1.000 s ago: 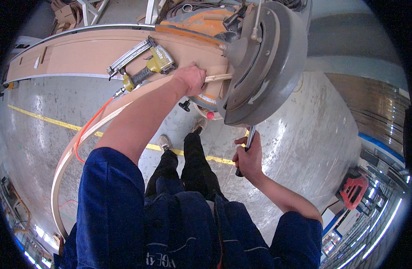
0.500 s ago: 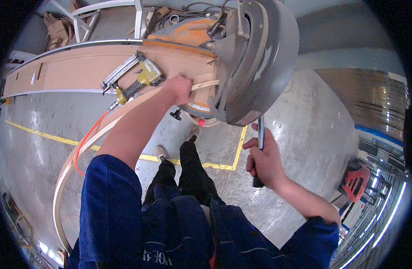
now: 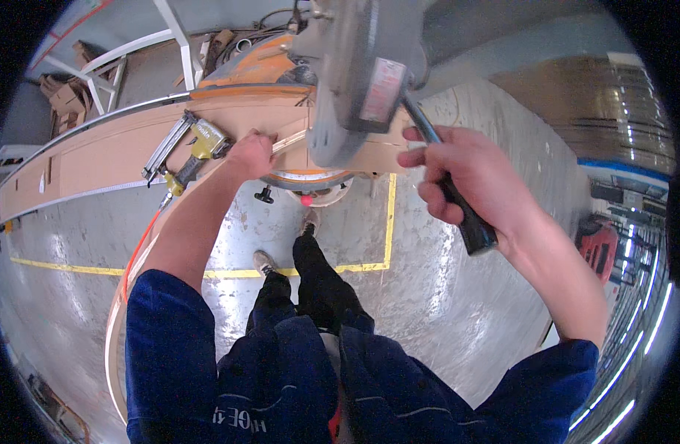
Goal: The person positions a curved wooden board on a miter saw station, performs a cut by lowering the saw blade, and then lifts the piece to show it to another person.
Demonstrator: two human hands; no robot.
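- Two bare hands are at work at a grey metal mitre saw (image 3: pixel 354 81) on a long brown bench top (image 3: pixel 95 159).
- Clenched around the saw's black-gripped lever handle (image 3: pixel 458 203), the right hand (image 3: pixel 473 181) has all its fingers wrapped round it; the saw head looks heavy and rigid, so that handle seems the only sensible place to take hold.
- Pressing down flat, the left hand (image 3: pixel 252 154) pins a long thin pale wooden strip (image 3: pixel 143 255) to the bench just beside the saw.
- That strip curves away from the bench and down along the person's left side towards the floor, so it seems light and quite bendy; holding it close to the saw would probably keep it steady.
- Beside the left hand a yellow and silver nail gun (image 3: pixel 188 148) lies on the bench, with an orange hose (image 3: pixel 136 251) trailing below.
- Hidden behind the saw's guard are the blade and the strip's near end; the fingertips of the left hand are hard to make out.
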